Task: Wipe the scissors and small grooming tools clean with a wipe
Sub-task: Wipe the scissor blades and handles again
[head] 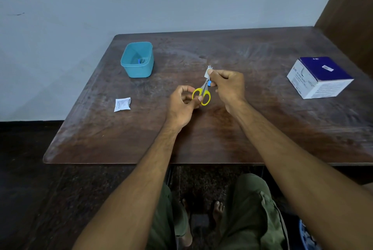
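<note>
Small scissors (203, 93) with yellow handles are held above the middle of the dark wooden table (222, 132). My left hand (182, 104) grips the yellow handle loops. My right hand (227, 86) pinches a small white wipe (207, 72) around the blades near their tip. The blade tips are hidden by the wipe and my fingers. A small blue thing (210, 83) shows just below my right thumb, beside the blades. A teal plastic tub (137, 60) at the back left holds small tools with a blue part.
A white wipe sachet (122, 104) lies on the table left of my hands. A blue and white cardboard box (320, 77) stands at the right. A wall runs behind the table. My knees and bare feet show under the front edge.
</note>
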`<action>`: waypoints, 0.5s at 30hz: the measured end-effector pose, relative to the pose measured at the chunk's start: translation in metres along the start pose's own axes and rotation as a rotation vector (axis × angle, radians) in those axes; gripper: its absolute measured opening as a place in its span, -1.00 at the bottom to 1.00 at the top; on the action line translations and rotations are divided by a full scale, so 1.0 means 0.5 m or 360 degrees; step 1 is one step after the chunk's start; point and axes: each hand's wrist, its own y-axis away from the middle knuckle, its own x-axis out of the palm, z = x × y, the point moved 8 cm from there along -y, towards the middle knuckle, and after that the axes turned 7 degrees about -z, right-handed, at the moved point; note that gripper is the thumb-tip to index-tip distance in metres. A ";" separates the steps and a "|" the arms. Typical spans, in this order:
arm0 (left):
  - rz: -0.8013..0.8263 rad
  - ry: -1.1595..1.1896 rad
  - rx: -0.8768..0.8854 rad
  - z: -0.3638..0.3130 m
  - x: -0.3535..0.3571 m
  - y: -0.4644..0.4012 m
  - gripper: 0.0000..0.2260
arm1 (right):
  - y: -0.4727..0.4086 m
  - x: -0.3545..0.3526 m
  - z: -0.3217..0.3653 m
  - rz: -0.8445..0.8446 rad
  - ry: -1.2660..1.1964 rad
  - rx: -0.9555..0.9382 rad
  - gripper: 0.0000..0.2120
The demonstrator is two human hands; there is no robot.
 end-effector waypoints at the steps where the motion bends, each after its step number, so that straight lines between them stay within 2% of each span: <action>1: -0.0002 0.0003 0.0005 -0.001 -0.001 0.000 -0.79 | 0.001 0.003 -0.002 -0.0002 -0.0013 0.0020 -0.81; 6: -0.0016 -0.0018 0.0019 0.000 -0.003 0.001 -0.79 | 0.022 0.011 -0.020 0.0096 0.0047 0.0058 -0.81; 12: 0.0004 -0.0029 0.0018 0.004 0.000 0.000 -0.79 | -0.009 -0.004 0.005 -0.0039 -0.0120 0.0175 -0.79; 15: -0.0024 0.0003 0.0022 0.003 -0.005 0.000 -0.78 | -0.001 0.006 0.000 -0.0006 -0.0101 0.0161 -0.81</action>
